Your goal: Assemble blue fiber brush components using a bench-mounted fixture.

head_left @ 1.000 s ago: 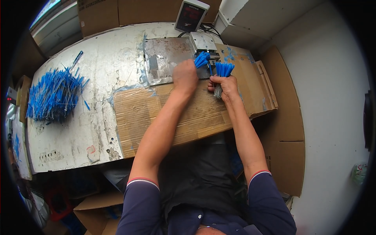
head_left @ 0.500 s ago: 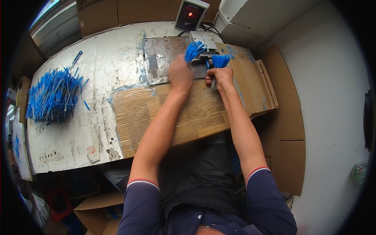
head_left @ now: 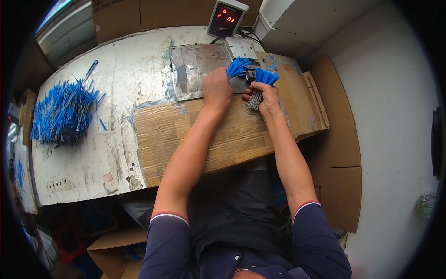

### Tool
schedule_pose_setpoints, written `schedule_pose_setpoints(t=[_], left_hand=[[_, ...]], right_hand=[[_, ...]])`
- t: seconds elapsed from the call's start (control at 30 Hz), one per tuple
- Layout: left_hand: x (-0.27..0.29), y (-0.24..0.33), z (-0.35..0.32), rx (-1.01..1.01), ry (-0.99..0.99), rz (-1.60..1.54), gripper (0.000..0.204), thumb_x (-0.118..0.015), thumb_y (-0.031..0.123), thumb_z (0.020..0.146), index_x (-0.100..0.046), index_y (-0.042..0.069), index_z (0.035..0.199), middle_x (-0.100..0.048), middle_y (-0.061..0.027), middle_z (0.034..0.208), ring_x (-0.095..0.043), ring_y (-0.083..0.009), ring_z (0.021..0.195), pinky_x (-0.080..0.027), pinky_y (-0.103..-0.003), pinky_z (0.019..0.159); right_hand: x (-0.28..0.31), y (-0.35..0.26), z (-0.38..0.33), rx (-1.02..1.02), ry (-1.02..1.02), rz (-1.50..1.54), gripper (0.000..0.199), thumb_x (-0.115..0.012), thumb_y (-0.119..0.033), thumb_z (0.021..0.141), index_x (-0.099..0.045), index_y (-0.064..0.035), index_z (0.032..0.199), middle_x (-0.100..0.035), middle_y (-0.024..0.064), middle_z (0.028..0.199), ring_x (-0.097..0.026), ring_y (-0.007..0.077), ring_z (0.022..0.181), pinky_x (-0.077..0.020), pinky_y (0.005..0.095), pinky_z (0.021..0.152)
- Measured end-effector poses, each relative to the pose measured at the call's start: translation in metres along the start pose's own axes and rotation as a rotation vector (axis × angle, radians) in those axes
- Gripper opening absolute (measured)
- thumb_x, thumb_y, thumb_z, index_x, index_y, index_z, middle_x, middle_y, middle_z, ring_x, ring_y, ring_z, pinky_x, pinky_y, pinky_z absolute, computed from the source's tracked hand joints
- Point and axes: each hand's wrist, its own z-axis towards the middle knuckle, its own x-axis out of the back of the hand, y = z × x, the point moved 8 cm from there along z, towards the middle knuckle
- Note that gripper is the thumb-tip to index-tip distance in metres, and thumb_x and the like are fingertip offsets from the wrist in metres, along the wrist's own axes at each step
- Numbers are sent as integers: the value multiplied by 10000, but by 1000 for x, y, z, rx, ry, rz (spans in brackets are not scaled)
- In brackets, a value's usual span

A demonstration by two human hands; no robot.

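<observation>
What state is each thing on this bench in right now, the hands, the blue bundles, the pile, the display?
Left hand: closed around a blue-tipped bundle, over the metal plate.
Right hand: gripping a second blue-tipped bundle, blue ends up.
Loose blue pile: heaped, untouched, at the table's left.
Digital display: lit, red digits showing.
Cardboard sheet: flat, under the forearms.

Both arms stretched out toward 12 o'clock, hands close together

Left hand is fisted knuckles-up, right hand sits just beside it at 3 o'clock, fingers curled tight; forearms bare, dark sleeves at the elbows.
</observation>
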Motion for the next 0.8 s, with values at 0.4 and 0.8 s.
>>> schedule_pose_setpoints(t=[0.4,0.8], left_hand=[[-4,12,-1,-70,-66,31,209,-566,2,819,-632,41,1014,-667,-157,907,-640,-347,887,-493,-455,794],[-2,11,0,8,-30,42,127,-598,32,862,-601,47,988,-677,-147,828,-674,-343,786,-516,-447,709]], right_hand=[[2,0,-4,4,-105,-17,153,-764,-9,814,-662,12,926,-685,110,816,-715,265,724,-646,456,645],[-7,-3,-14,-8,-191,16,194,-737,-16,826,-684,35,1005,-713,131,898,-725,276,765,-643,431,720]])
